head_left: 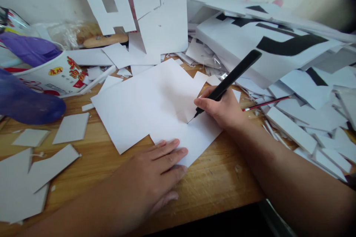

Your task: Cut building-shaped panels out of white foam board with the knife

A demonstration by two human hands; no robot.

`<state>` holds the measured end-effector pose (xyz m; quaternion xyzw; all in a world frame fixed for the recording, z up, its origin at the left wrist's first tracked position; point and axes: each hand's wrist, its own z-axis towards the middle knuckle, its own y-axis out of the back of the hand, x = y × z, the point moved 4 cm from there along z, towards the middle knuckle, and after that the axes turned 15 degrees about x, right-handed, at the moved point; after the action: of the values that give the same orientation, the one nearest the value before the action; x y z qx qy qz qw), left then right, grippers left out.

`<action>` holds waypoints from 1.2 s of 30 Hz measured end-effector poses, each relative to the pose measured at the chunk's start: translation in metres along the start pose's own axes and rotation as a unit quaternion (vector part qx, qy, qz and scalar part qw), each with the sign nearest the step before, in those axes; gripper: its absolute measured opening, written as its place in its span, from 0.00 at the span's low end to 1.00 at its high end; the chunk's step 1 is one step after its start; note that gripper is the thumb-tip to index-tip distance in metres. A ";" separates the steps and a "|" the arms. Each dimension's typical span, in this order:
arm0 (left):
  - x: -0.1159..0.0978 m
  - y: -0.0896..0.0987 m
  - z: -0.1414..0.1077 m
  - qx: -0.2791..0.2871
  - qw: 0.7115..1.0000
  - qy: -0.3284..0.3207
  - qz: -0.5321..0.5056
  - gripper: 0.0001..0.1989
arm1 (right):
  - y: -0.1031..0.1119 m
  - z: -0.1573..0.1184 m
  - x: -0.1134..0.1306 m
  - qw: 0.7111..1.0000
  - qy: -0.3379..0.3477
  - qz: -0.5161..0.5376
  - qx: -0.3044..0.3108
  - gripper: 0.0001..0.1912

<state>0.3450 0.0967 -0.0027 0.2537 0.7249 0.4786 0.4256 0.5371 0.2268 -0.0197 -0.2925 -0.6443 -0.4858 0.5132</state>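
A large white board (133, 107) with stepped edges lies on the wooden table (217, 177). My right hand (222, 107) is closed round a black pen-like tool (230, 79), whose thin tip meets the board near its middle. Spread across the board's near edge, the fingers of my left hand (164, 163) lie flat and hold nothing. Whether the tool's tip is a blade or a needle is too small to tell.
White offcuts (71, 127) lie at the left, below a printed paper tub (52, 77) and a blue object (30, 100). Cut boards (169, 26) stand at the back. Scraps, a white box (233, 44) and a red pencil (267, 103) crowd the right.
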 end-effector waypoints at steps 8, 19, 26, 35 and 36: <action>0.000 0.000 0.000 -0.005 1.000 0.001 0.004 0.14 | 0.004 0.003 -0.005 1.000 -0.005 0.021 0.002 0.13; -0.001 -0.001 0.000 -0.004 1.000 0.001 0.020 0.13 | 0.004 0.003 -0.008 0.999 -0.001 0.054 -0.007 0.13; 0.002 -0.003 0.001 -0.043 0.999 -0.021 0.008 0.11 | 0.005 0.004 -0.008 0.976 0.043 0.206 -0.057 0.16; 0.014 -0.007 0.003 -0.074 0.997 0.005 0.018 0.15 | 0.015 -0.051 0.012 0.964 0.103 0.213 -0.123 0.15; 0.015 -0.009 0.003 -0.068 0.997 0.015 0.022 0.17 | 0.014 -0.059 0.008 0.968 0.097 0.195 -0.128 0.13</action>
<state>0.3400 0.1065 -0.0169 0.2327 0.6913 0.5400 0.4201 0.5690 0.1757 -0.0080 -0.4270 -0.4541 -0.4814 0.6162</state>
